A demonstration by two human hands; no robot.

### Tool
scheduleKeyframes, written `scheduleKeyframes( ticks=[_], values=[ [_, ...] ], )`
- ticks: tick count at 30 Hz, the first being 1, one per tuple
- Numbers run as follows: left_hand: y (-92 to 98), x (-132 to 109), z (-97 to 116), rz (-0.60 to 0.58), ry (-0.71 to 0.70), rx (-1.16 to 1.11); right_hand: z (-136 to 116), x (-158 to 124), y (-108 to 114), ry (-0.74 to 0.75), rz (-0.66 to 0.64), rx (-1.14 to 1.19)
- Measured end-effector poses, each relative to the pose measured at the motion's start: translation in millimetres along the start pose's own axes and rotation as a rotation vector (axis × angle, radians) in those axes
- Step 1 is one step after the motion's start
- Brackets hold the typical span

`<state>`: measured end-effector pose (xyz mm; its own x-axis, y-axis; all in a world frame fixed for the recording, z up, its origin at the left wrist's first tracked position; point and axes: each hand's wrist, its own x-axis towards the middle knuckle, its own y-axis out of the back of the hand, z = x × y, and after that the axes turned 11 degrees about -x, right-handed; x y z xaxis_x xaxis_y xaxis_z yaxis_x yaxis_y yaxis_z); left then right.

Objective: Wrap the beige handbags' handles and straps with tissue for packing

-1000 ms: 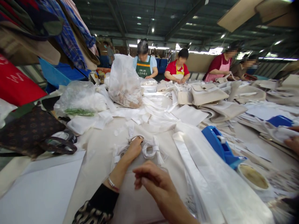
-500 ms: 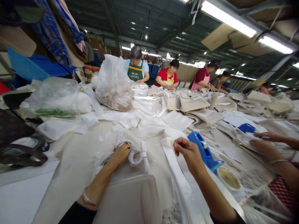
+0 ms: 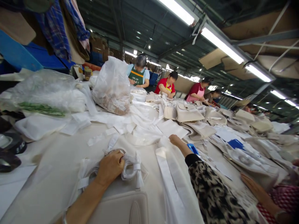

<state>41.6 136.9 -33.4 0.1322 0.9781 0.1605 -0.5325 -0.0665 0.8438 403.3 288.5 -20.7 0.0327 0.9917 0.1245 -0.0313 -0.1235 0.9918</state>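
Note:
My left hand (image 3: 109, 166) lies with its fingers curled over the white-wrapped handle ring (image 3: 130, 168) of a cream bag (image 3: 121, 207) just in front of me. My right hand (image 3: 175, 139), on a leopard-print sleeve, is stretched forward over a stack of long white plastic sleeves (image 3: 170, 174). It sits beside a blue tape dispenser (image 3: 192, 148), which the arm mostly hides. The right hand's fingers point away from me and are hidden.
A big clear plastic bag (image 3: 112, 87) stands at the back, another with green stuff (image 3: 42, 96) at left. Cream bags (image 3: 187, 112) and white sheets cover the table. A co-worker's hand (image 3: 253, 185) works at my right; several people stand at the far side.
My right hand went from near my body out past the blue tape dispenser. My view tilted up and right. My left hand stayed on the wrapped handle.

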Motion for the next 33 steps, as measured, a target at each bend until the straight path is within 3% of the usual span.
scheduleKeyframes(
  ticks=[3,7,19,29,33],
  values=[
    [0.8,-1,1,0.016,0.003,0.015,3,9,-3,-0.024,-0.149,-0.068],
    [-0.8,0,0,0.007,0.011,0.032,7,14,-6,-0.037,-0.227,-0.131],
    [0.2,2,2,-0.016,0.041,0.065,15,32,-19,0.126,-0.282,-0.15],
    [-1.6,3,1,-0.004,0.027,0.051,9,49,-19,0.125,-0.365,-0.257],
    [-1.9,3,0,-0.011,0.029,0.058,7,47,-20,0.098,-0.332,-0.301]
  ],
)
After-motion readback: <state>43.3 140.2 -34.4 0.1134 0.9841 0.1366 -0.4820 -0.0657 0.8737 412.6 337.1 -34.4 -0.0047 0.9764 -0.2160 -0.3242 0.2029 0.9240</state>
